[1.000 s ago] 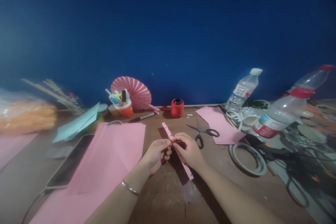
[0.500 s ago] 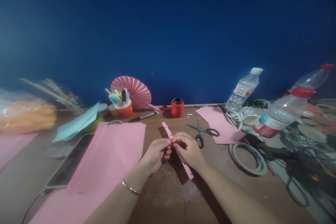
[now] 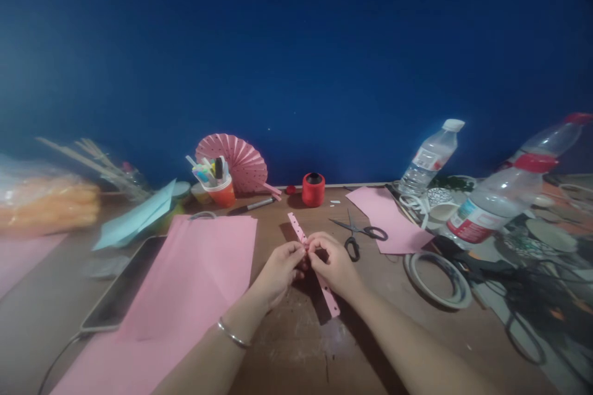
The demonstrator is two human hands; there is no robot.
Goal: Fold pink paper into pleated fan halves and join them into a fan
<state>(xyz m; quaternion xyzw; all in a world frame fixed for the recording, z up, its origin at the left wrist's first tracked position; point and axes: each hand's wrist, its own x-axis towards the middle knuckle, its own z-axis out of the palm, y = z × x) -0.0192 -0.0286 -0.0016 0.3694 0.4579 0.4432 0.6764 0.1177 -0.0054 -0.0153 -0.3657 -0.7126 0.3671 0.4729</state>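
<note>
A narrow pink paper strip with dark dots (image 3: 328,297) slants across the space between my hands, raised a little over the table. My left hand (image 3: 282,268), with a silver bangle at the wrist, pinches the middle of the strip from the left. From the right, my right hand (image 3: 332,262) has thumb and index closed on the same spot. Fingertips hide the strip's middle, where a bit of red shows. Scissors (image 3: 354,234) lie spread just right of the hands. Behind them stands a red spool (image 3: 314,190) with a dark core.
Pink paper sheets (image 3: 199,271) and a tablet-like device (image 3: 127,290) lie at left. Behind are a cup of markers (image 3: 221,191), a pleated pink fan (image 3: 234,160) and a marker (image 3: 253,205). At right are pink paper (image 3: 386,219), a tape roll (image 3: 410,274) and plastic bottles (image 3: 495,203).
My left hand has shifted slightly to the right, closer to my right hand. The strip has tilted a little between them, and its lower end has moved slightly left.
</note>
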